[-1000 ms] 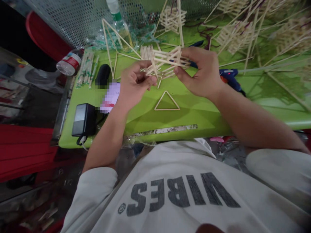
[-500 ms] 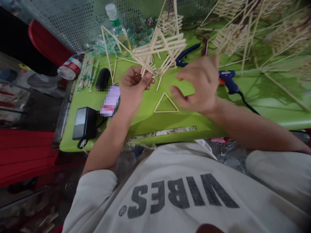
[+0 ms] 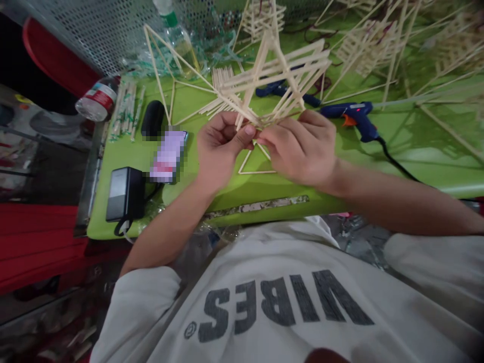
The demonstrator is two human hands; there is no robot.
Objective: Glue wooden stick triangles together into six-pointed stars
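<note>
Centrally, a star-like stick frame (image 3: 270,75) is held above the counter (image 3: 230,189), near the middle of its near edge, with its lowest corner toward the worker. From where I stand, the left hand (image 3: 219,151) grips that corner between thumb and curled fingers; the right hand (image 3: 302,148) pinches at the same corner, fingertips meeting the left thumb, though which stick it has is hidden.

Just below, toward the near edge, a flat triangle of sticks (image 3: 257,172) lies partly behind the right hand. Loose sticks (image 3: 223,79) lie toward the far edge, beyond the left hand. A dark blue hand tool (image 3: 278,88) lies behind the frame, and a glue gun (image 3: 359,113), its red light showing, lies to the right.

The step in hand appears to be close work on the corner joint. By my judgement, the next move calls for a steady left grip and light right fingertips, since such thin sticks could twist or part.
</note>
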